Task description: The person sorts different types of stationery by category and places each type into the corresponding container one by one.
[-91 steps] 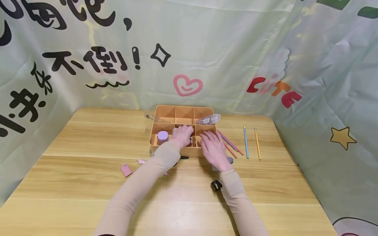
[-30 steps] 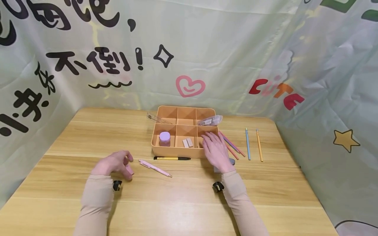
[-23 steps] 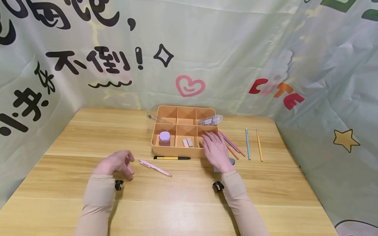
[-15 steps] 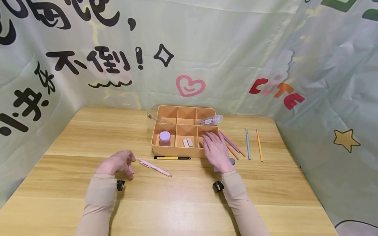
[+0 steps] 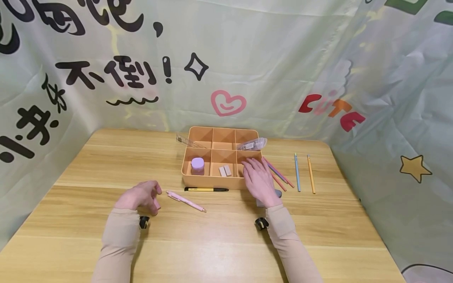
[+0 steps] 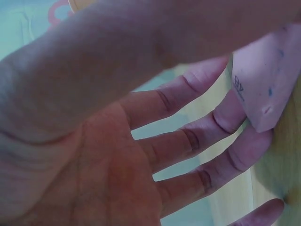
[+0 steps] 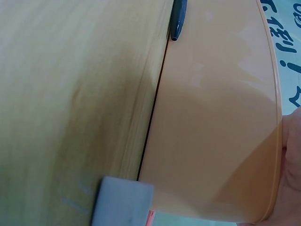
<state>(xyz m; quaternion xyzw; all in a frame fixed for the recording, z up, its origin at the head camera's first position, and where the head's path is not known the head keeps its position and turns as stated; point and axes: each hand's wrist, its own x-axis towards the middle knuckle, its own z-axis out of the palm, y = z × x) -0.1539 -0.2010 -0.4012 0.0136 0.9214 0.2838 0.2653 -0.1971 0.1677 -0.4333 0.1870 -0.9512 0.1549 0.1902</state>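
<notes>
Head: 2 hands [image 5: 138,195] [image 5: 259,181], 1 box [image 5: 209,181]

Head view bright, evenly lit; pale glare on surface [image 5: 226,243] midway between left and right edges. Soft shadows along inner sides of left sleeve [image 5: 118,236] and right sleeve [image 5: 288,234]. Left-wrist view dim, bluish, pink eraser [image 6: 265,80] slightly soft. Right-wrist view hazy; broad shadow across box [image 7: 211,127].

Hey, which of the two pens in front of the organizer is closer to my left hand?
The pink pen, lying slanted beside your left hand; the yellow-and-black pen lies farther off, along the front of the organizer.
</notes>
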